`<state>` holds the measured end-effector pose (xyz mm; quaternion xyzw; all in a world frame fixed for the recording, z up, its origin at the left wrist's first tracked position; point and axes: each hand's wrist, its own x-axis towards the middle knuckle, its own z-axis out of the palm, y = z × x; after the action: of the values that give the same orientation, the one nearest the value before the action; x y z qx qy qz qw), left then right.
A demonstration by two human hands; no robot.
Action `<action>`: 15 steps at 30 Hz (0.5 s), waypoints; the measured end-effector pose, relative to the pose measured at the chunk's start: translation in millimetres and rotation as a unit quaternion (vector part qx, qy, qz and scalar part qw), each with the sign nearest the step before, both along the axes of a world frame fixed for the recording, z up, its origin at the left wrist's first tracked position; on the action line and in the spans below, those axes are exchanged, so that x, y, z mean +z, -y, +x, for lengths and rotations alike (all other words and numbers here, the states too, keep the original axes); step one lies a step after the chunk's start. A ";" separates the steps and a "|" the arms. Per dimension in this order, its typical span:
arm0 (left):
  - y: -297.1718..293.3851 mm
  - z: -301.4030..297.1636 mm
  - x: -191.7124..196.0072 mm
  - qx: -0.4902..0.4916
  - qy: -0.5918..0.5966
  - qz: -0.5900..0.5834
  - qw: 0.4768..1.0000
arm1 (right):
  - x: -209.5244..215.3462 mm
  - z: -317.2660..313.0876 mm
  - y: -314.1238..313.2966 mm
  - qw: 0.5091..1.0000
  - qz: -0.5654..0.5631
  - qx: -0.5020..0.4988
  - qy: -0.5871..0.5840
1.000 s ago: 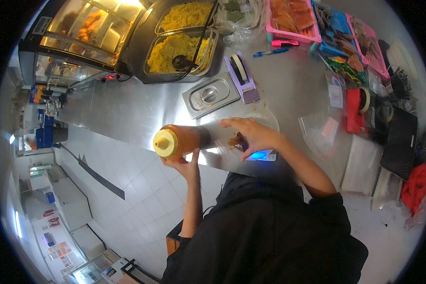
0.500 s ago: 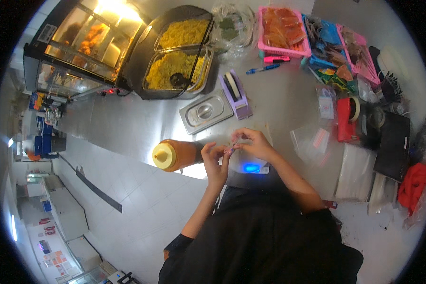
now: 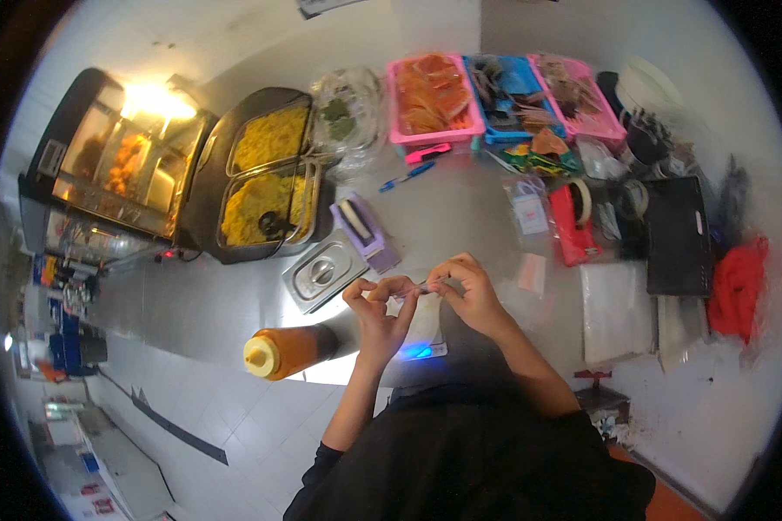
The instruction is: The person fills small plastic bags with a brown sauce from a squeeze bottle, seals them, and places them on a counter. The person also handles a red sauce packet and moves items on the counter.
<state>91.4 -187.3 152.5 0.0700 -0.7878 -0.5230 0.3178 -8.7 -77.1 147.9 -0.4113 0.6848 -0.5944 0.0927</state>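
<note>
My left hand [image 3: 381,317] and my right hand [image 3: 471,293] meet over a small scale [image 3: 439,347] with a glowing blue display. Both pinch a small, thin, clear piece [image 3: 424,287], apparently plastic film; its exact kind is too small to make out. The fingertips hide most of it. Left of my left hand, a squeeze bottle [image 3: 294,349] of orange-brown sauce with a yellow cap appears tilted by the lens. Just beyond the hands lie a steel pan lid [image 3: 323,273] and a purple tape dispenser [image 3: 369,236].
Trays of yellow food [image 3: 265,208] and a lit warming cabinet [image 3: 117,165] stand at the far left. Pink [image 3: 434,137] and blue [image 3: 506,137] baskets of packets line the back. Clear bags [image 3: 613,313] and a black folder [image 3: 676,239] lie right. The counter's front edge is close.
The view has turned, so the counter things sit further left and lower. My hands have drawn slightly apart, with the thin piece stretched between their fingertips.
</note>
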 end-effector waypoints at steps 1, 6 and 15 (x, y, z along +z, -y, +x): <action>-4.1 -6.0 0.3 -0.016 0.005 0.011 1.000 | 2.5 -3.2 -6.4 1.000 0.011 -0.002 -0.007; -16.4 -37.6 -14.0 -0.087 0.079 0.002 0.993 | -16.2 -23.9 -44.9 0.995 0.038 -0.055 -0.073; -38.4 -70.2 -10.8 -0.082 0.103 -0.164 0.978 | -154.0 -77.6 -132.3 0.929 0.140 -0.340 0.051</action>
<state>21.2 -148.8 141.8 0.0055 -0.8943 -0.4014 0.1978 -86.3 55.1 -6.1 -0.1059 0.8541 -0.5087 -0.0230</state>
